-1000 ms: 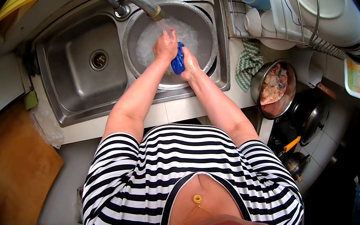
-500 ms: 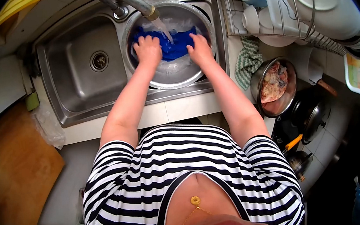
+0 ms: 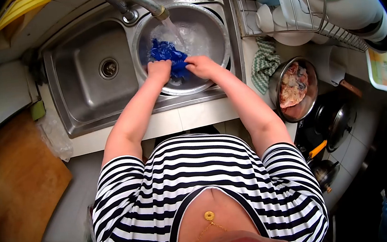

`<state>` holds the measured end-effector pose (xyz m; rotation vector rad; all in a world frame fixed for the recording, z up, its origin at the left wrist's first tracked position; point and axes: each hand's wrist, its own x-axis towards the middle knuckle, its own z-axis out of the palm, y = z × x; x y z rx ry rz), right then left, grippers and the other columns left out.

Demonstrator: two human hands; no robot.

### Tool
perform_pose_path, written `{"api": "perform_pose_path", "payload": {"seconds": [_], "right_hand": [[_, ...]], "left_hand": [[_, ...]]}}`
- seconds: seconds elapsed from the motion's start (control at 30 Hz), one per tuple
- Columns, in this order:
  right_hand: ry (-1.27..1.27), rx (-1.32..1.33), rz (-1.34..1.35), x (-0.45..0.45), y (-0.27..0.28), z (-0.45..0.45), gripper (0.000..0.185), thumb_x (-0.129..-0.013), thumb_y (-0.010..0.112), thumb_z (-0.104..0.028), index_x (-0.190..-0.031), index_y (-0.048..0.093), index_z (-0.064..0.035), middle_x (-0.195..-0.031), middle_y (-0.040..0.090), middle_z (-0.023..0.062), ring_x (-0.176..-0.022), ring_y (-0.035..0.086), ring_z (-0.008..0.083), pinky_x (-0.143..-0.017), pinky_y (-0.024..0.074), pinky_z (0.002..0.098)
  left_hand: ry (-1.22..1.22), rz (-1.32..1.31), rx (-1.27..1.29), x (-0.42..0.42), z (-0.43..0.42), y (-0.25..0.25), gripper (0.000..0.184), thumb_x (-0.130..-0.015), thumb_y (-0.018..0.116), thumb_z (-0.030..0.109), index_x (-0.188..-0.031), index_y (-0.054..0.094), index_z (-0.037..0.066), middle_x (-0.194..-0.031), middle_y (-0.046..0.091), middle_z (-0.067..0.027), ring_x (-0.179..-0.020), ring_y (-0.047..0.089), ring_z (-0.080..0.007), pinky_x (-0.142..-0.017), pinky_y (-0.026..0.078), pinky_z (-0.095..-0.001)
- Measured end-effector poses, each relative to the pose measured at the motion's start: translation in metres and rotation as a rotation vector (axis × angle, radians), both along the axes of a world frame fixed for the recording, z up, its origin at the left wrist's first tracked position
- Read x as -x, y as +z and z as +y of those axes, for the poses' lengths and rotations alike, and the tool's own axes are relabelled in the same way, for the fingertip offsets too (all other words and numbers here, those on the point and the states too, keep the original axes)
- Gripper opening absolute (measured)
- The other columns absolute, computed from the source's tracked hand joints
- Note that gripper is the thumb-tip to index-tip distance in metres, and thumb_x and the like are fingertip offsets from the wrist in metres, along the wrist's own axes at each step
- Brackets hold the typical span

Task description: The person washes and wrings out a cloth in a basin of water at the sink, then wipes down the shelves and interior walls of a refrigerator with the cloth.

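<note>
A wet blue cloth [image 3: 165, 50] lies bunched in a round metal basin [image 3: 215, 31] set in the right sink bowl. My left hand [image 3: 160, 70] is closed on the cloth's near left part. With the fingers of my right hand [image 3: 200, 67] I pinch its right end, close to the left hand. Water runs from the faucet [image 3: 160, 13] into the basin, just right of the cloth's far part. Splashes and shallow water show around the cloth.
Left of the basin is the other sink bowl [image 3: 80, 81] with its drain. A dish rack [image 3: 284, 32] with bowls and plates stands at the right. Near it are a green checked cloth [image 3: 264, 66], a metal bowl of raw meat [image 3: 294, 87] and a pan lid [image 3: 341, 124].
Both hands have drawn nearer to me and closer together. The blue cloth, spread wide across the basin before, is now bunched toward the left side.
</note>
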<state>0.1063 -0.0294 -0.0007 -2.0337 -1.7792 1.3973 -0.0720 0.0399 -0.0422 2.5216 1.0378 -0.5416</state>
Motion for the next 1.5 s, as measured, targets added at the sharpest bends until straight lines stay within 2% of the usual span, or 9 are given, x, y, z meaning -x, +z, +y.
{"api": "perform_pose_path", "payload": {"seconds": [0.17, 0.27, 0.43, 0.67, 1.0, 1.1, 1.17, 1.23, 1.5], "right_hand": [[-0.420, -0.190, 0.404, -0.037, 0.054, -0.020, 0.034, -0.081, 0.061, -0.028, -0.105, 0.057, -0.0049, -0.095, 0.062, 0.0146, -0.089, 0.061, 0.0262, -0.078, 0.0454, 0.0320], [-0.208, -0.298, -0.080, -0.036, 0.085, -0.026, 0.048, -0.072, 0.068, -0.026, -0.111, 0.049, -0.0065, -0.092, 0.062, 0.0174, -0.089, 0.059, 0.0338, -0.076, 0.0471, 0.0377], [-0.180, -0.447, -0.173, -0.049, 0.076, -0.022, 0.037, -0.071, 0.064, -0.019, -0.105, 0.053, -0.0096, -0.089, 0.062, 0.0148, -0.087, 0.058, 0.0361, -0.074, 0.0470, 0.0406], [-0.292, -0.321, 0.005, -0.066, 0.035, 0.032, 0.046, -0.077, 0.053, -0.013, -0.122, 0.051, -0.0126, -0.113, 0.056, 0.0176, -0.105, 0.054, 0.0314, -0.090, 0.0423, 0.0355], [-0.992, -0.005, 0.611, 0.005, -0.018, -0.010, 0.047, -0.085, 0.057, -0.024, -0.127, 0.045, -0.0072, -0.120, 0.053, 0.0107, -0.108, 0.052, 0.0233, -0.090, 0.0406, 0.0356], [-1.157, 0.135, 0.732, 0.011, -0.018, -0.022, 0.042, -0.088, 0.052, -0.025, -0.125, 0.045, -0.0083, -0.120, 0.052, 0.0108, -0.111, 0.050, 0.0246, -0.089, 0.0396, 0.0392], [-1.249, 0.176, 0.805, 0.009, -0.027, -0.026, 0.039, -0.089, 0.050, -0.026, -0.124, 0.045, -0.0088, -0.119, 0.053, 0.0112, -0.111, 0.049, 0.0257, -0.089, 0.0394, 0.0420], [-1.320, 0.335, 0.848, 0.007, -0.038, -0.024, 0.037, -0.092, 0.044, -0.034, -0.120, 0.046, -0.0090, -0.123, 0.049, 0.0130, -0.112, 0.048, 0.0265, -0.090, 0.0387, 0.0449], [-1.320, 0.432, 1.470, 0.011, -0.033, 0.031, 0.095, -0.078, 0.026, -0.076, -0.129, 0.035, 0.0039, -0.129, 0.039, 0.0294, -0.119, 0.041, 0.0415, -0.099, 0.0333, 0.0505]], "left_hand": [[0.261, -0.588, 0.068, 0.042, 0.022, 0.025, 0.021, -0.074, 0.054, 0.007, -0.094, 0.061, 0.009, -0.084, 0.064, -0.0083, -0.085, 0.059, -0.0239, -0.072, 0.046, -0.0343], [0.787, -1.002, 0.725, 0.059, 0.032, 0.057, 0.015, -0.083, 0.046, 0.005, -0.092, 0.059, 0.005, -0.076, 0.056, 0.0022, -0.080, 0.049, -0.0042, -0.071, 0.041, -0.0200], [0.777, -1.326, 0.718, 0.059, 0.058, 0.123, 0.016, -0.086, 0.045, 0.001, -0.098, 0.056, 0.005, -0.087, 0.054, 0.0021, -0.079, 0.048, -0.0033, -0.074, 0.039, -0.0173], [0.303, -0.253, -0.331, 0.009, 0.091, 0.084, 0.023, -0.078, 0.054, 0.013, -0.100, 0.060, 0.010, -0.099, 0.056, -0.0127, -0.091, 0.058, -0.0325, -0.077, 0.047, -0.0438], [-0.165, -0.016, -0.037, -0.061, 0.006, -0.018, 0.106, -0.062, 0.058, 0.070, -0.142, 0.018, 0.012, -0.146, 0.018, -0.0165, -0.136, 0.010, -0.0359, -0.101, 0.017, -0.0624], [-0.435, -0.086, 0.004, -0.048, 0.027, -0.024, 0.097, -0.066, 0.063, 0.057, -0.140, 0.023, 0.009, -0.144, 0.022, -0.0164, -0.135, 0.015, -0.0351, -0.100, 0.022, -0.0605], [0.339, -0.304, -0.121, -0.054, 0.023, -0.016, 0.087, -0.065, 0.069, 0.035, -0.137, 0.027, 0.011, -0.138, 0.031, -0.0169, -0.125, 0.034, -0.0332, -0.093, 0.031, -0.0577], [0.279, -0.260, -0.264, -0.059, 0.021, -0.022, 0.069, -0.065, 0.068, 0.024, -0.128, 0.042, 0.012, -0.125, 0.047, -0.0149, -0.115, 0.042, -0.0309, -0.086, 0.036, -0.0553], [0.176, -0.972, 0.081, -0.055, 0.001, 0.022, 0.029, -0.061, 0.048, -0.006, -0.086, 0.057, 0.008, -0.098, 0.058, -0.0124, -0.100, 0.050, -0.0339, -0.093, 0.035, -0.0420]]}}
